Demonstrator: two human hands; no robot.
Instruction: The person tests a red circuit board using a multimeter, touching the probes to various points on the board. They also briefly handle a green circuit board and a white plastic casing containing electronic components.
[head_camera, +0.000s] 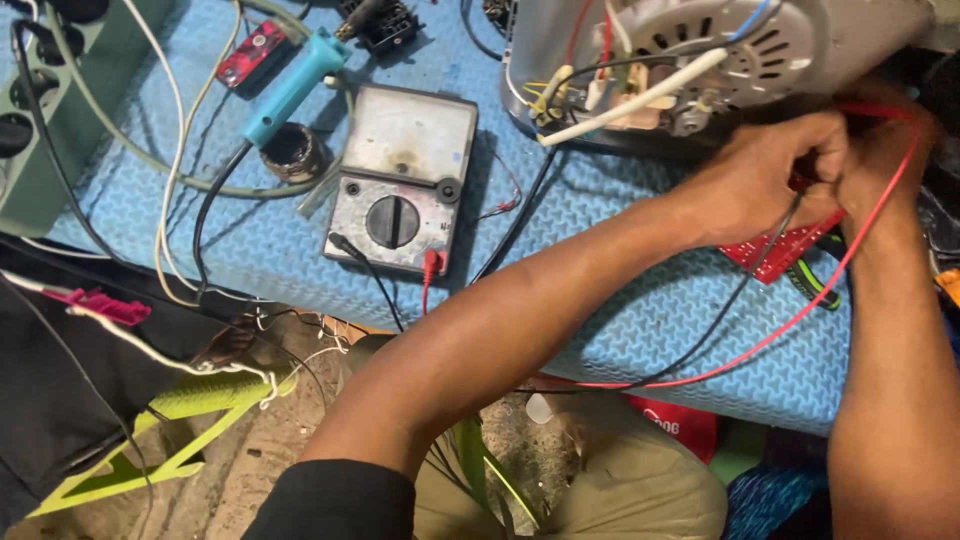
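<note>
My left hand (775, 175) and my right hand (880, 165) are pressed together near the right edge of the blue mat (620, 300), both with fingers curled in tight. Between them they pinch the red test lead (800, 315) and the black test lead (720, 320) — exactly which fingers hold which wire I cannot tell, since the hands hide each other. Just under my left hand lies a red circuit board (780, 250), its long axis running slantwise, the lower end toward the mat's near edge and the upper end tucked beneath my fingers.

From the hands both leads sweep down in a loose curve over the near edge of the mat, then run leftward. Just beyond my knuckles, at the mat's far right corner, sits a grey motor housing (760, 45) with its wiring and a white sleeved cable (630, 100) spilling out toward me.

Farther left, around the middle of the mat, the grey analogue meter (405, 180) lies flat — dial knob nearer me, its long axis running from near edge to far edge. Beyond it, toward the far left corner, a blue-handled soldering iron (295, 85) points down-left at a slant.
</note>
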